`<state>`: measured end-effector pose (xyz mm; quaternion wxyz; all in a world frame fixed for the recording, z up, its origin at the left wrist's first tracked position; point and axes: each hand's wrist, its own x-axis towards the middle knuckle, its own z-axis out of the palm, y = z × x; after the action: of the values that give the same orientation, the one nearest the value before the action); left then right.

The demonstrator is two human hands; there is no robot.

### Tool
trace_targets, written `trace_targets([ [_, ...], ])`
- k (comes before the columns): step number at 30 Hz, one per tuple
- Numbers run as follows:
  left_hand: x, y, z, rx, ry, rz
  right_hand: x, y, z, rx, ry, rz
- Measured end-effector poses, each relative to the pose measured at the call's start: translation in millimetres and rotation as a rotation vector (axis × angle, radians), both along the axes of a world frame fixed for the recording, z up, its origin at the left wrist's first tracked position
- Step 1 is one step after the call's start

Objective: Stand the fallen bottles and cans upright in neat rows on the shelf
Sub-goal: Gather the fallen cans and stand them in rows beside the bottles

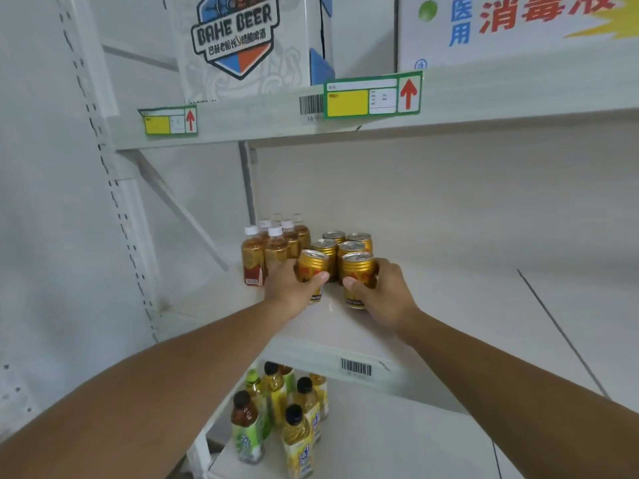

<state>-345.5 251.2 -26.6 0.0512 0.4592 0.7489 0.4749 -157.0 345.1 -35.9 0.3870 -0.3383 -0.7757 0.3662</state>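
On the white middle shelf (449, 305) stand several gold cans in two rows. My left hand (294, 288) grips the front left gold can (311, 264), which tilts slightly left. My right hand (383, 292) grips the front right gold can (358, 271), which stands upright. Behind them more gold cans (340, 245) stand upright. To the left, several amber tea bottles with white caps (273, 245) stand upright in rows near the shelf's back corner.
The shelf below holds upright yellow and green drink bottles with dark caps (276, 416). The upper shelf carries a beer carton (249, 39) and a disinfectant carton (518, 25), with price tags (373, 96) on its edge. A slanted brace (179, 209) runs at the left.
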Motion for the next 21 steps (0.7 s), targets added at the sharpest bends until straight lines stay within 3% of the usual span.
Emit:
trace_targets([
  [15, -45, 14, -21, 0.090, 0.080, -0.203, -52, -19, -8, 0.097, -0.084, -0.299],
  [21, -53, 16, -30, 0.138, 0.012, -0.255, -53, -17, -13, 0.125, -0.113, -0.344],
])
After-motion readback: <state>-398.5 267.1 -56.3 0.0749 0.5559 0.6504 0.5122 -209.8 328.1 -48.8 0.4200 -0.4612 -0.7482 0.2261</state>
